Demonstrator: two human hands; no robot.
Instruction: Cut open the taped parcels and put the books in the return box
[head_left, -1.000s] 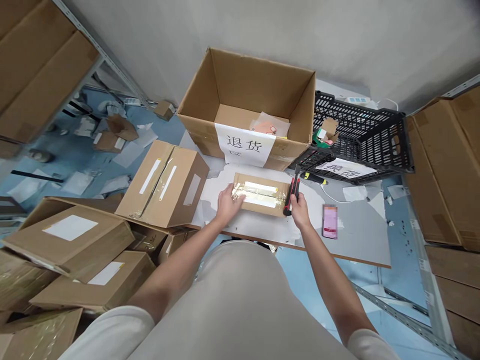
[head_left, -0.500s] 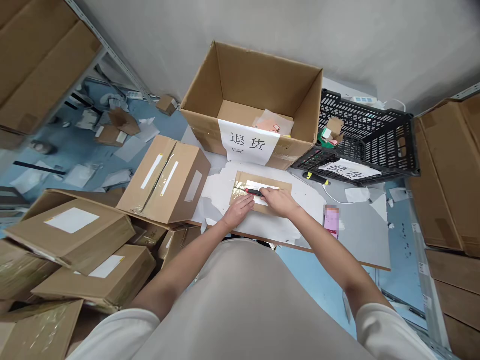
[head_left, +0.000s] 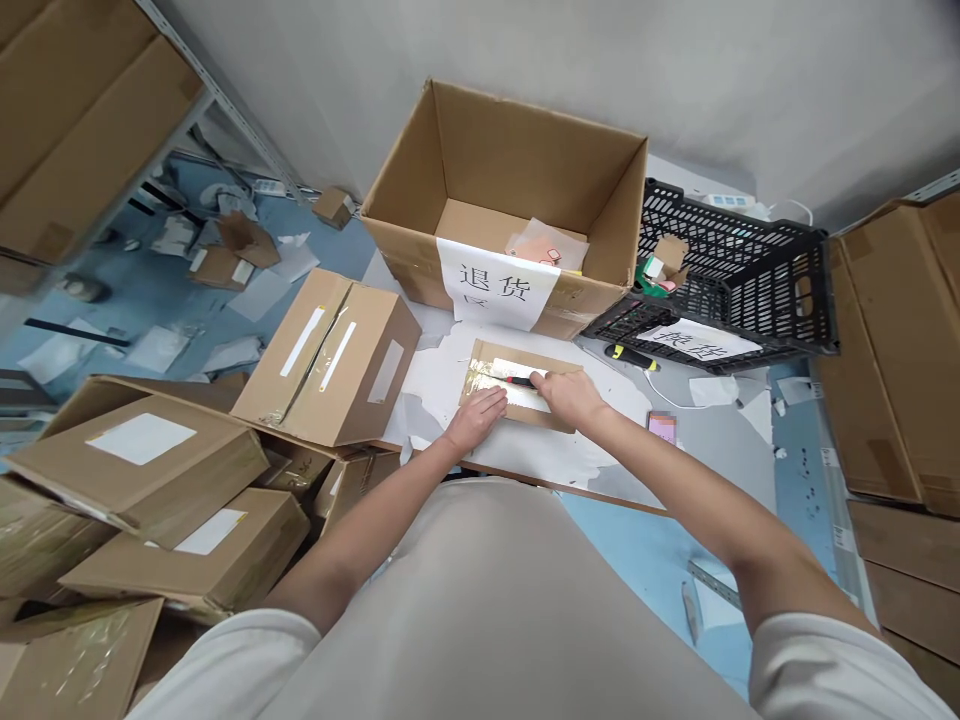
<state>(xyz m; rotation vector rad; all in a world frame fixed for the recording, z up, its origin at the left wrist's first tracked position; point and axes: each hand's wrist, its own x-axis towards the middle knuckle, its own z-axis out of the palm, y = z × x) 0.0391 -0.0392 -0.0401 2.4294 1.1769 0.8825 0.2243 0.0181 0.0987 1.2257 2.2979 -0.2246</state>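
A small flat cardboard package (head_left: pixel 551 361) with clear tape and a white label lies on the white paper covering the table. My left hand (head_left: pixel 478 417) rests on its near left part, fingers stretched out. In my right hand (head_left: pixel 574 396) is a red and black box cutter (head_left: pixel 519 380), gripped at its right end and pointing left. The cutter is low over the label and tape; whether its tip touches the package I cannot tell.
A big open carton (head_left: pixel 405 262) with a few flat items stands behind. Right of it is a black plastic crate (head_left: pixel 780 290). A phone (head_left: pixel 662 428) and a black-and-yellow tool (head_left: pixel 630 356) lie on the table's right side. Closed cartons (head_left: pixel 322 350) are piled at left.
My right hand has drawn the box cutter a little to the right over the package. My left hand stays on the package almost unmoved.
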